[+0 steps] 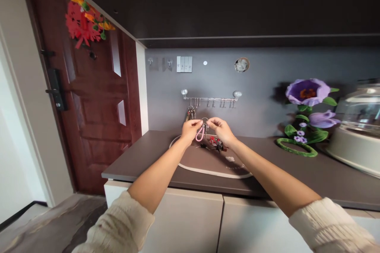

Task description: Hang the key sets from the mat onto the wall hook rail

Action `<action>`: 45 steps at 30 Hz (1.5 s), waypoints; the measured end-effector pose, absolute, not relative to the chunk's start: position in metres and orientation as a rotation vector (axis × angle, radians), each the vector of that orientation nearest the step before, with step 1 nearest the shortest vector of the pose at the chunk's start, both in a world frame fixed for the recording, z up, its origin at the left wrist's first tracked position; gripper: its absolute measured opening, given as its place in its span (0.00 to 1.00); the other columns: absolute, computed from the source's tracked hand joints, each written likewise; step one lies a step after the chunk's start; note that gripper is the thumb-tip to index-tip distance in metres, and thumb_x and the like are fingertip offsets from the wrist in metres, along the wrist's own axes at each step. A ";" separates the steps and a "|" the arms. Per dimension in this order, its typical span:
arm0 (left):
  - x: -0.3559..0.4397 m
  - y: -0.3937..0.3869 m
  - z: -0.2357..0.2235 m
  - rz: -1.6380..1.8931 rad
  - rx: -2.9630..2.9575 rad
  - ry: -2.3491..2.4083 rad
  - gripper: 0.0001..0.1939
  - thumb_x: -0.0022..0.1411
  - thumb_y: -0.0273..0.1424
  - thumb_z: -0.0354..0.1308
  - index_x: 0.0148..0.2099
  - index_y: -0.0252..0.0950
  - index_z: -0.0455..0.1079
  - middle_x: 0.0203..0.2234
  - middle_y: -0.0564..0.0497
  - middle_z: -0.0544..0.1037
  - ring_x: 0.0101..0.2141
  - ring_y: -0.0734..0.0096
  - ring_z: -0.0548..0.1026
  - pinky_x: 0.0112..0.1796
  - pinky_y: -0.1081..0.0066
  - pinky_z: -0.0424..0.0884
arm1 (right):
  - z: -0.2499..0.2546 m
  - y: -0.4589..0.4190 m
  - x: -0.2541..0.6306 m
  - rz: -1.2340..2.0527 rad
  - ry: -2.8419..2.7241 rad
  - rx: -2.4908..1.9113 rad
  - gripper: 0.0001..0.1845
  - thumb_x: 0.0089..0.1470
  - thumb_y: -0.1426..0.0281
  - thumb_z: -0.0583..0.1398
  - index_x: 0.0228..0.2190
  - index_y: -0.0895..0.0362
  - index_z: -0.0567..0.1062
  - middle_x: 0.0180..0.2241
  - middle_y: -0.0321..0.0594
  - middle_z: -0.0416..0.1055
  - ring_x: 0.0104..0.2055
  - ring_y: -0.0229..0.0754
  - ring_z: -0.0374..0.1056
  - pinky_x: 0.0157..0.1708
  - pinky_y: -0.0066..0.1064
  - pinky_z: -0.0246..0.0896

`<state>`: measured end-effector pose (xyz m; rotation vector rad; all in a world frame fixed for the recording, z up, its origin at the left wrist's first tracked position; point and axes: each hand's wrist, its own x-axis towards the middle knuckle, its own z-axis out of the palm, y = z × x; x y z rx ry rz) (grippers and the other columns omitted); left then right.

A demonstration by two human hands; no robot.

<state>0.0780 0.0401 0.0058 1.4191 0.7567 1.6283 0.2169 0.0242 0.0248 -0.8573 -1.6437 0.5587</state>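
Both my hands pinch one key ring, held up in front of the grey back panel. My left hand grips its left side, fingers closed. My right hand closes on its right side. A pink strap loop and some keys dangle from the ring. Behind and above is a hook rail with several small hooks. Another bunch of keys hangs at the rail's left end. Below my right hand, a red and black bundle, not clear in kind, lies on a brown mat.
A purple flower decoration and a white appliance with a clear top stand on the counter's right. An overhead cabinet juts out above. To the left is a dark red door. The counter edge runs below my forearms.
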 end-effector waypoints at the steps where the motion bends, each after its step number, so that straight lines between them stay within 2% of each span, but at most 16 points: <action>1: 0.077 0.043 0.008 1.652 1.431 0.773 0.12 0.46 0.33 0.60 0.34 0.31 0.73 0.27 0.48 0.76 0.26 0.74 0.71 0.31 0.72 0.66 | 0.027 0.029 0.215 0.561 -1.633 -0.845 0.11 0.43 0.62 0.59 0.24 0.59 0.69 0.25 0.35 0.65 0.29 0.34 0.60 0.35 0.29 0.56; 4: 0.073 0.052 0.007 1.730 1.471 0.838 0.12 0.49 0.34 0.57 0.33 0.31 0.73 0.27 0.48 0.76 0.27 0.74 0.70 0.32 0.73 0.65 | 0.034 0.043 0.209 0.632 -1.581 -0.811 0.10 0.43 0.63 0.59 0.24 0.58 0.68 0.23 0.34 0.63 0.27 0.33 0.59 0.33 0.29 0.58; 11: 0.060 0.070 -0.020 1.787 1.652 1.149 0.18 0.55 0.41 0.48 0.27 0.32 0.70 0.17 0.53 0.68 0.21 0.76 0.65 0.25 0.75 0.59 | 0.048 0.067 0.193 0.896 -1.333 -0.850 0.03 0.47 0.71 0.55 0.24 0.57 0.64 0.22 0.31 0.60 0.25 0.32 0.61 0.32 0.31 0.65; 23: 0.049 0.078 -0.021 1.869 1.724 1.455 0.18 0.58 0.38 0.43 0.28 0.35 0.70 0.18 0.50 0.69 0.25 0.71 0.67 0.28 0.74 0.58 | 0.057 0.114 0.171 1.029 -1.204 -0.868 0.09 0.49 0.80 0.50 0.22 0.58 0.64 0.20 0.35 0.65 0.23 0.32 0.64 0.31 0.33 0.68; 37: 0.048 0.084 -0.024 1.857 1.690 1.457 0.18 0.58 0.39 0.44 0.28 0.35 0.70 0.19 0.50 0.70 0.25 0.71 0.67 0.29 0.74 0.58 | 0.063 0.128 0.164 1.049 -1.066 -0.932 0.08 0.51 0.78 0.51 0.22 0.59 0.65 0.19 0.37 0.67 0.22 0.32 0.64 0.27 0.29 0.68; 45: 0.048 0.082 -0.022 1.851 1.687 1.448 0.17 0.58 0.38 0.44 0.27 0.35 0.69 0.19 0.50 0.70 0.24 0.71 0.67 0.28 0.74 0.58 | 0.063 0.134 0.165 0.953 -1.130 -1.011 0.08 0.48 0.79 0.53 0.20 0.60 0.66 0.16 0.38 0.66 0.19 0.33 0.64 0.24 0.30 0.67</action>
